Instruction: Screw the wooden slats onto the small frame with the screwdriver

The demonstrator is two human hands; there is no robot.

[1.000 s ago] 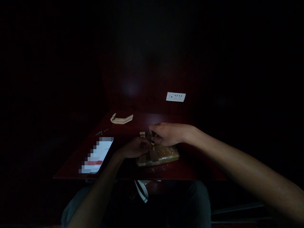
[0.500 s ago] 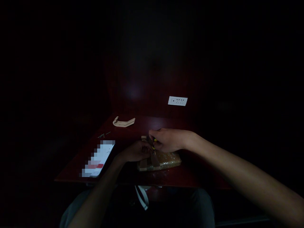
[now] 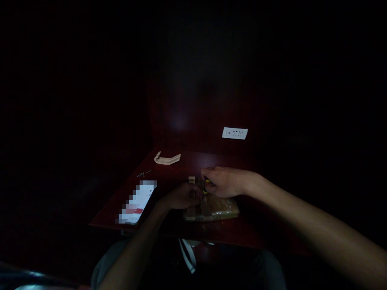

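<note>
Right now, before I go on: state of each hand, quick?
Left hand: partly curled at the wrapped block; whether it grips anything cannot be told.
Right hand: closed, holding a partly yellow tool, mostly hidden.

We find the scene very dim, its sides sunk to near-black. Soft light, apparently from above, catches the right forearm (image 3: 290, 205) and leaves a faint sheen on the red wall (image 3: 181, 120) and far desk (image 3: 198, 157). The phone screen (image 3: 143, 201), partly broken into coarse blocks, and the wall socket (image 3: 235, 133) look brightest. Glints dot the wrapped package (image 3: 226, 209); shadow muddies the left hand (image 3: 181, 196) for us.
</note>
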